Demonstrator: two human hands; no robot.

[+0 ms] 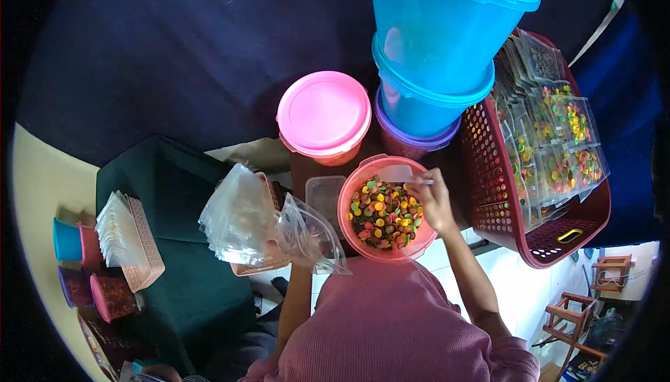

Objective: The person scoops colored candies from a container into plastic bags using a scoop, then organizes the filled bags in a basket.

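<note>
My right hand (434, 204) is closed around the handle of a whitish scoop (396, 173). The scoop's flat end is at the far rim of a pink tub (345, 225), over small round pieces (386, 213) in yellow, green, red and brown. To the left of the tub, a clear plastic bag (307, 232) stands up at the end of my left forearm (296, 291). My left hand is mostly hidden behind this bag and appears to hold it; its fingers do not show. A clear rectangular container (324, 193) lies between bag and tub.
A stack of clear bags (241, 218) fills a basket on the left. Behind the tub stand a pink-lidded tub (324, 111) and stacked blue tubs (440, 40). A maroon basket (520, 200) with filled packets (562, 131) is on the right. More bags (115, 232) lie far left.
</note>
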